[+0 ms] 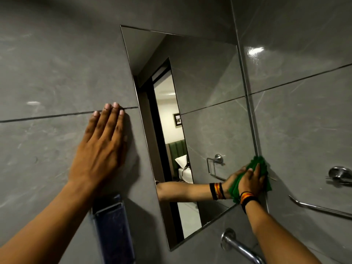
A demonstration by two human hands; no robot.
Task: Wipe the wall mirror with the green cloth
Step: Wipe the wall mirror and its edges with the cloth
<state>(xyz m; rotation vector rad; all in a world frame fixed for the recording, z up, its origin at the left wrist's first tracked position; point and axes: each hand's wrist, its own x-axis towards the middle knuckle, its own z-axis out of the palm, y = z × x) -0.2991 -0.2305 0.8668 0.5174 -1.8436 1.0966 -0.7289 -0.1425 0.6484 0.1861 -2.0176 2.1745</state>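
Observation:
A frameless rectangular wall mirror (205, 88) hangs tilted in view on grey tiled wall. My right hand (251, 181), with bangles at the wrist, presses a green cloth (262, 163) against the mirror's lower right edge, where it meets the corner of the walls. The mirror reflects that hand, the arm and the cloth. My left hand (101, 149) lies flat on the tile left of the mirror, fingers together, holding nothing.
A dark blue wall-mounted holder (114, 229) sits below my left hand. A chrome pipe (238, 244) juts out under the mirror. On the right wall are a chrome hook (340, 173) and a rail (320, 207). The mirror reflects a doorway and a bedroom.

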